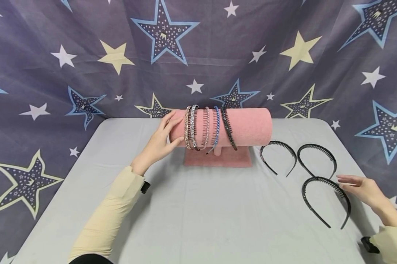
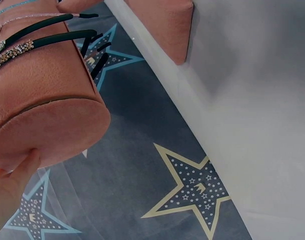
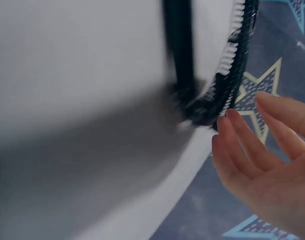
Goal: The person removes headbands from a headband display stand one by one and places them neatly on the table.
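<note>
My left hand (image 1: 155,143) rests on the left end of a pink padded headband stand (image 1: 251,126), fingers spread and fairly straight; the left wrist view shows a digit against its round end face (image 2: 57,130). Around the roll sit a gold glittery headband (image 1: 186,128), a silver one (image 1: 193,126), a pale pink one (image 1: 206,128), a blue one (image 1: 216,126) and a dark one (image 1: 229,128). My right hand (image 1: 366,190) is beside the nearest black headband (image 1: 320,179) on the table, fingers loosely bent, holding nothing. In the right wrist view its fingertips lie close to a black toothed headband (image 3: 237,65).
Two more dark headbands lie behind the nearest one: one by the stand (image 1: 294,156), another to its right (image 1: 333,161). The stand's pink base (image 1: 218,159) sits on a pale-covered table (image 1: 198,212). A star-patterned cloth (image 1: 86,33) hangs behind and around the sides.
</note>
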`<state>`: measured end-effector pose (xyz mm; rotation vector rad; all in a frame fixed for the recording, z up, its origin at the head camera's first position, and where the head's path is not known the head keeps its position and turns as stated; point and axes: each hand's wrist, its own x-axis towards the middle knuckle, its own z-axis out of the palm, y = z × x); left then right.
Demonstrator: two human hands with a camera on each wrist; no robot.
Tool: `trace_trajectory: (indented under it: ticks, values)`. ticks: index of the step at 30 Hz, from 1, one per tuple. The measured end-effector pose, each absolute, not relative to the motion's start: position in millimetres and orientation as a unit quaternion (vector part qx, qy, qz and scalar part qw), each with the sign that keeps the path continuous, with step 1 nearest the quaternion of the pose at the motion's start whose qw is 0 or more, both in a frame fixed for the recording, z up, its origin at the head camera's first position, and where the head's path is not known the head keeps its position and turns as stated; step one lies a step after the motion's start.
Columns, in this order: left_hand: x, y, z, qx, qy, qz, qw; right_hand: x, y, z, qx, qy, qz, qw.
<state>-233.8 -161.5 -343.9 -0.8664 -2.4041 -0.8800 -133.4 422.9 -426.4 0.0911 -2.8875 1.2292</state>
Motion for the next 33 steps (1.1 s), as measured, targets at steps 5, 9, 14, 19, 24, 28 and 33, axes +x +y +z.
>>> trace_trajectory:
  ticks: [5, 9, 14, 19, 24, 28, 33]
  values:
    - [-233.9, -161.5, -343.8, -0.316, -0.866, -0.318, 0.221, -138.7, 403.2, -414.3, 0.087, -0.913, 0.395, 0.058]
    - [-233.4, -161.7, -343.0, -0.318, -0.865, -0.316, 0.224, -144.2, 381.2, -407.1, 0.120, -0.901, 0.409, 0.081]
    - [-233.0, -161.4, -342.7, -0.316, -0.867, -0.316, 0.222, -148.1, 352.7, -395.7, 0.130, -0.908, 0.390, 0.082]
    - [-233.2, -161.5, -343.5, -0.315, -0.867, -0.315, 0.222, -150.5, 326.1, -384.0, 0.136, -0.915, 0.371, 0.081]
    - [-233.4, -161.2, -344.1, -0.317, -0.865, -0.319, 0.222, -152.1, 300.3, -375.4, 0.165, -0.914, 0.352, 0.114]
    - [-233.5, -160.9, -343.8, -0.318, -0.864, -0.320, 0.224, -153.4, 280.2, -369.5, 0.196, -0.911, 0.330, 0.150]
    - [-233.2, -160.5, -343.2, -0.317, -0.864, -0.321, 0.221, -155.4, 255.5, -363.1, 0.227, -0.902, 0.313, 0.190]
